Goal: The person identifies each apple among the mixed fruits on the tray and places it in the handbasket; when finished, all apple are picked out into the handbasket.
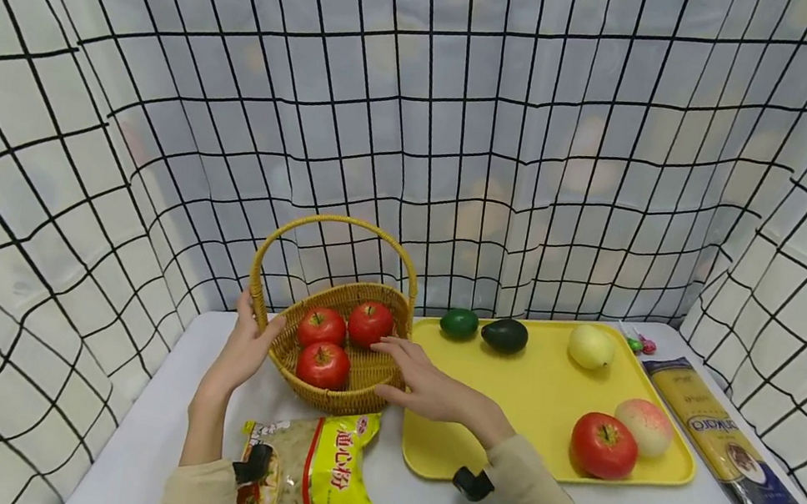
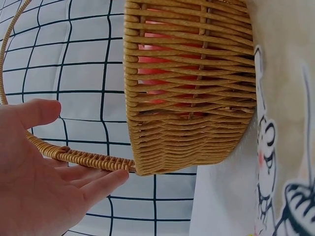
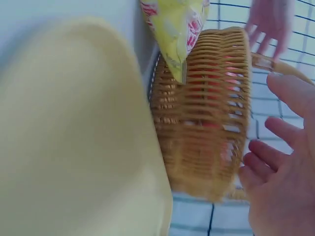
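A flat yellow plastic tray point(image 1: 545, 395), right of centre in the head view, carries five fruits (one a red tomato point(image 1: 603, 445)). Left of it the woven wicker basket point(image 1: 349, 388) holds three red tomatoes point(image 1: 322, 364). The left hand point(image 1: 244, 346) touches its handle, fingers straight; the right hand point(image 1: 425, 385) rests at its rim, fingers spread. A yellow noodle packet point(image 1: 308, 471) lies below.

Person, two arms in view. Left hand point(image 1: 245, 348): bare, no rings or glove. Right hand point(image 1: 425, 385): bare likewise. Sleeves: long, pale beige cloth on both forearms, the left pushed back. Wrist cameras: small black units strapped at each cuff.
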`<state>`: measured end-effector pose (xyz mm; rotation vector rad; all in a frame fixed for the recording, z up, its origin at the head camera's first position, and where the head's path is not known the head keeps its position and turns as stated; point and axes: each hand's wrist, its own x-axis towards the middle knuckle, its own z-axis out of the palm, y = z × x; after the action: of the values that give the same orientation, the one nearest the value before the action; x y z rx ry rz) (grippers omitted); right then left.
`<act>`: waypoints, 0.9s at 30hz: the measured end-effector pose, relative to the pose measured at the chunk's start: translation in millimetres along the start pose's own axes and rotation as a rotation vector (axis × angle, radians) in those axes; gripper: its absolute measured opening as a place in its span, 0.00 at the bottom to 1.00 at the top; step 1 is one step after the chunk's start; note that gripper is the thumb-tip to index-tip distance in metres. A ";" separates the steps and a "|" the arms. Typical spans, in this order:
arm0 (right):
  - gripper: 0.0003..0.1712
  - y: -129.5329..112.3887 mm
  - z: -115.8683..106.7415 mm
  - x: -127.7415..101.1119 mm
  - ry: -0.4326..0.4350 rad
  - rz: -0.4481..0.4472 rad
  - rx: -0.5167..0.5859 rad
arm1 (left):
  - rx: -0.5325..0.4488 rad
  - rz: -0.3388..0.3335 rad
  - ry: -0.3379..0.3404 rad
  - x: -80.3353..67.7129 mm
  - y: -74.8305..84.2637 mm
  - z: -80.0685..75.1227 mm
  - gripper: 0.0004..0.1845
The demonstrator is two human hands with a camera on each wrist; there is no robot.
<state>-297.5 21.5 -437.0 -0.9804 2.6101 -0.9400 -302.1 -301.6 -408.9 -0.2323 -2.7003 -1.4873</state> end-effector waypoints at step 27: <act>0.47 80.2 -95.8 -156.9 -0.042 0.617 -0.266 | -0.013 0.008 -0.053 4.4 1.6 5.5 0.46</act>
<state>-257.1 217.0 -418.2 -0.1856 2.7719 -0.4205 -306.1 -295.7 -410.0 -0.2867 -2.7277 -1.5178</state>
